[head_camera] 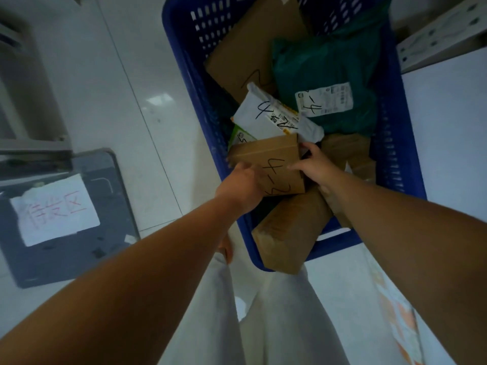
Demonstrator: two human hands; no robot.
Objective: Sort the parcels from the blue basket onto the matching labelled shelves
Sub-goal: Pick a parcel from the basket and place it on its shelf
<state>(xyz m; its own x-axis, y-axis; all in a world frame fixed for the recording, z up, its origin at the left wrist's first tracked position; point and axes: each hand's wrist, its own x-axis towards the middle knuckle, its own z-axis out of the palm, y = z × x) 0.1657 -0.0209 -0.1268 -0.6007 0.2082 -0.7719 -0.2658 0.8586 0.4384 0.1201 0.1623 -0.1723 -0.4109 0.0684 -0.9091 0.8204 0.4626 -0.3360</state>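
Pick step: both hands are on the small cardboard box [274, 164], which lies on top of the other parcels at the near end of the blue basket [184, 83]. It is marked "4-", last digit unclear. Right hand [313, 164] clasps its right corner, thumb on top. Left hand [242, 180] curls round the left edge, blurred. Next: lift it clear, read the mark, and find the matching shelf.

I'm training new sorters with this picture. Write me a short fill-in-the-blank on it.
The parcels lie in a ____ basket. The left hand and right hand hold one small box made of ____. The grey crate with the paper sign sits on the person's ____ side.
Missing words: blue; cardboard; left.
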